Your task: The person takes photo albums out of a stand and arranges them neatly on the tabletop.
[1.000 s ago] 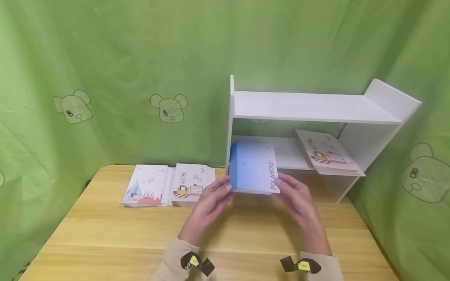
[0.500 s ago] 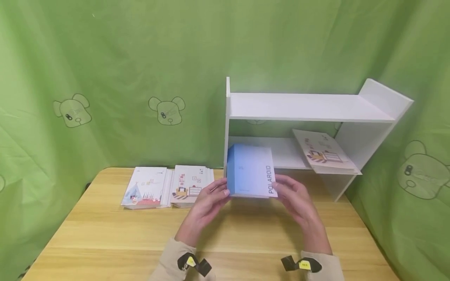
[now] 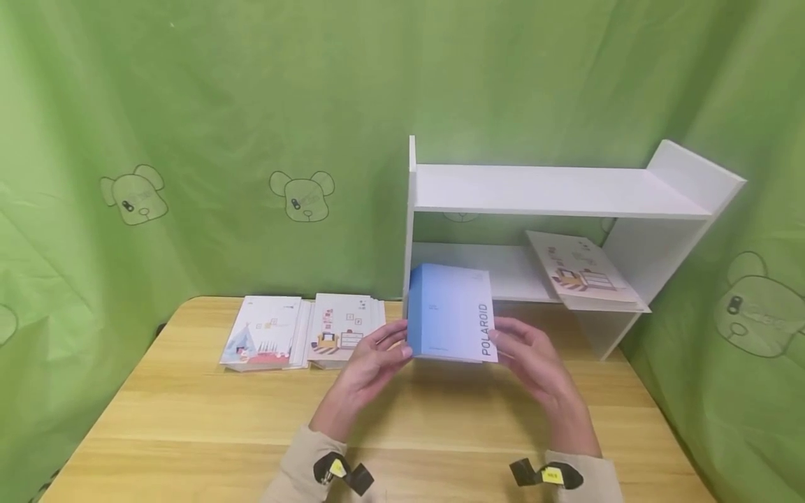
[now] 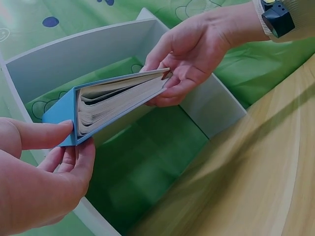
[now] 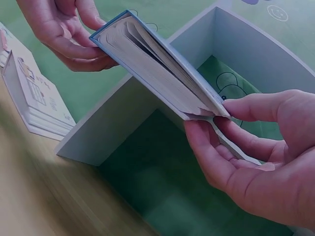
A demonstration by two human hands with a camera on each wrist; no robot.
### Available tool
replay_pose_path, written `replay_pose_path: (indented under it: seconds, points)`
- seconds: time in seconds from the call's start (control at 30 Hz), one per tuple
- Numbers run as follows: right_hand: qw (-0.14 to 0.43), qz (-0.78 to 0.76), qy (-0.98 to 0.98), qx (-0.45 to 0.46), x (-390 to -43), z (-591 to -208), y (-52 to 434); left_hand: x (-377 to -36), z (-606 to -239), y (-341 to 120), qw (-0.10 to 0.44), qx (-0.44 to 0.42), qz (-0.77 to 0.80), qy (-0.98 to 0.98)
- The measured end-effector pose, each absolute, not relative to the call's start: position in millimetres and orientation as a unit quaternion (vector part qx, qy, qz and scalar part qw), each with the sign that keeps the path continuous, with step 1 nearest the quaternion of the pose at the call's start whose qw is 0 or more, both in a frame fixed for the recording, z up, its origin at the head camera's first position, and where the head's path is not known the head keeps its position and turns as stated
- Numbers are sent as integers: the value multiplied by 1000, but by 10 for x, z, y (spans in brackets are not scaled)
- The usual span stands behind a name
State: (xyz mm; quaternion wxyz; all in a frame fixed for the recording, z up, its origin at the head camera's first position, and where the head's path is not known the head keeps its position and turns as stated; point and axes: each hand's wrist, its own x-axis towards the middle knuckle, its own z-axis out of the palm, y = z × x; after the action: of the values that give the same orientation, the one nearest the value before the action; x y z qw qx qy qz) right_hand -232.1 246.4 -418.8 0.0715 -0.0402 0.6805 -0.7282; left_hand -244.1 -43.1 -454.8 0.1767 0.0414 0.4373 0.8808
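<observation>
A thick blue-and-white photo album (image 3: 449, 314) marked POLAROID is held up between both hands, at the left front of the white shelf's lower board. My left hand (image 3: 371, 363) pinches the spine corner, thumb on the cover and fingers beneath, as the left wrist view shows. On the opposite edge, my right hand (image 3: 534, 360) grips the covers, with its thumb (image 5: 256, 108) on top and fingers below. The album's near page edges (image 4: 118, 101) show in both wrist views, with a gap between some pages. Its far edge overlaps the shelf's lower board in the head view.
The white two-tier shelf (image 3: 560, 190) stands at the back right. An illustrated album (image 3: 581, 269) lies tilted at the right of its lower board. Two illustrated albums, one with a tent picture (image 3: 264, 332) and one with a chair picture (image 3: 342, 325), lie on the wooden table (image 3: 189, 433).
The album has come slightly nearer to me, away from the shelf, and its cover faces up a little more. Both hands keep their hold on it.
</observation>
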Motion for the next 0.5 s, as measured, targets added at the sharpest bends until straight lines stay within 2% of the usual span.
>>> replay_pose_path:
  seconds: [0.5]
  points:
    - [93,-704,701,-68,-2271,-4225,2519,-2372,-4561,-484,188,49,871,451]
